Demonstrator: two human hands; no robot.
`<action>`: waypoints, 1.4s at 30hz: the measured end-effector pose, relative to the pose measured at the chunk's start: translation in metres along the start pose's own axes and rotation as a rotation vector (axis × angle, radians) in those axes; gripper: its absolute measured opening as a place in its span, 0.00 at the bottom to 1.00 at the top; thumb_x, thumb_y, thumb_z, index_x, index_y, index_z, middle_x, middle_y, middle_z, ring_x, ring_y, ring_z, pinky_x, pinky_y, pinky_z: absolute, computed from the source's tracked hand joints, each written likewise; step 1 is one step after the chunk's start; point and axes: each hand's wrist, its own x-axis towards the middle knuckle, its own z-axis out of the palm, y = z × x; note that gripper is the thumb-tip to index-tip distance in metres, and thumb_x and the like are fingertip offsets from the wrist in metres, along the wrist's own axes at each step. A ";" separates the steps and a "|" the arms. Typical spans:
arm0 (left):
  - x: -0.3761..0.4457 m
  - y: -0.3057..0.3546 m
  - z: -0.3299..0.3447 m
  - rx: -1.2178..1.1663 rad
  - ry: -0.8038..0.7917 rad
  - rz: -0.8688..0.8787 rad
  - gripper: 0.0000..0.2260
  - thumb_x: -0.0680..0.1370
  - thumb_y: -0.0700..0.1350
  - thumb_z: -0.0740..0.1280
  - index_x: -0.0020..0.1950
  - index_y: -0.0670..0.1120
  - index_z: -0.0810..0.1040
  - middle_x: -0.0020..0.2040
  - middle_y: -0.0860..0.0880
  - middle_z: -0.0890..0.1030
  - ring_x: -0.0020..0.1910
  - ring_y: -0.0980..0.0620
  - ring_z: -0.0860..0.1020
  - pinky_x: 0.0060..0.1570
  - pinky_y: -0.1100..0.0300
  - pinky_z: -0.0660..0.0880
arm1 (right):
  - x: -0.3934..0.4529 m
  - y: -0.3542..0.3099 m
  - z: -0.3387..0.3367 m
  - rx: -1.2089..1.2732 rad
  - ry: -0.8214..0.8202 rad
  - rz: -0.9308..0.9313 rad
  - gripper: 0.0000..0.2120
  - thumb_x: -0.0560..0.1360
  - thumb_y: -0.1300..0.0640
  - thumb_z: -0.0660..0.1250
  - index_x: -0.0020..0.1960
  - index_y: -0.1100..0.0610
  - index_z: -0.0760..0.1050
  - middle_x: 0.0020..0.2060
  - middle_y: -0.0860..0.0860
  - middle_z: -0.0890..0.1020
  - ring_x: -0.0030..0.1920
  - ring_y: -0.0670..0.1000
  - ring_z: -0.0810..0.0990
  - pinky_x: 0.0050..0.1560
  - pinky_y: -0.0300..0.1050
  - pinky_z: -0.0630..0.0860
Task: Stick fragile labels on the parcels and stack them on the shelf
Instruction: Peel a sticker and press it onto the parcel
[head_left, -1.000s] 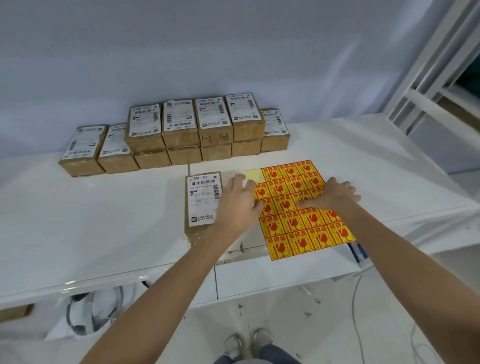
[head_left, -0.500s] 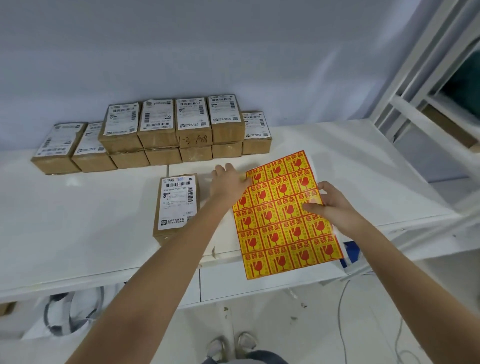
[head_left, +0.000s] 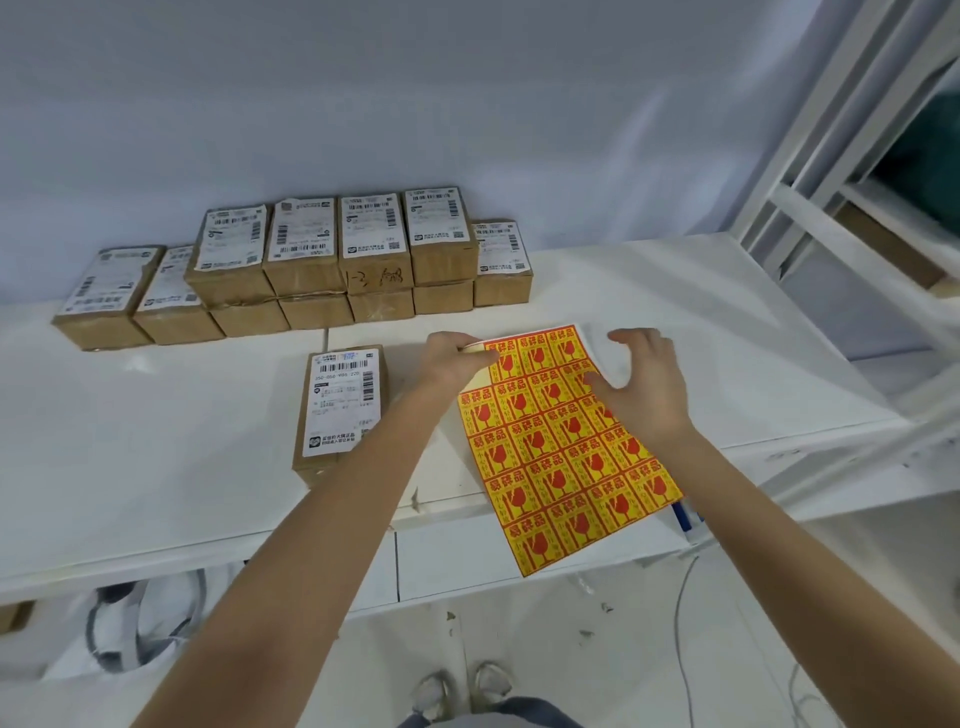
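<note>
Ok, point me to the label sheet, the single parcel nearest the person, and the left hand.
label sheet (head_left: 561, 457), head view, middle of the printed face.
single parcel (head_left: 340, 402), head view, its white shipping label.
left hand (head_left: 452, 358), head view, back of the hand.

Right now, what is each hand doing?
Left hand: pinching the top left corner of the fragile label sheet.
Right hand: fingers curled at the sheet's top right edge; a firm hold cannot be told.

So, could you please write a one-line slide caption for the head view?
Both hands peel at the fragile-label sheet beside a single parcel on the white table.
</note>
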 end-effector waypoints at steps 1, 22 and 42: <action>0.000 0.000 0.001 0.007 -0.022 -0.005 0.16 0.74 0.45 0.72 0.58 0.40 0.79 0.49 0.46 0.80 0.45 0.52 0.75 0.36 0.65 0.69 | 0.000 -0.010 0.004 -0.007 -0.016 -0.038 0.23 0.73 0.50 0.70 0.64 0.58 0.72 0.60 0.54 0.76 0.62 0.55 0.72 0.55 0.49 0.72; 0.001 -0.011 -0.013 0.163 -0.266 0.125 0.11 0.76 0.34 0.67 0.58 0.37 0.79 0.52 0.42 0.81 0.47 0.54 0.75 0.31 0.78 0.68 | 0.001 -0.063 0.062 -0.114 -0.010 -0.132 0.16 0.73 0.41 0.66 0.54 0.49 0.82 0.50 0.49 0.83 0.51 0.51 0.79 0.39 0.41 0.73; 0.013 -0.023 0.001 0.630 -0.054 0.262 0.13 0.78 0.40 0.61 0.57 0.51 0.81 0.57 0.50 0.81 0.57 0.47 0.77 0.58 0.54 0.72 | 0.014 -0.078 0.080 -0.270 -0.167 -0.091 0.15 0.78 0.50 0.61 0.47 0.60 0.81 0.43 0.55 0.80 0.42 0.55 0.79 0.30 0.39 0.61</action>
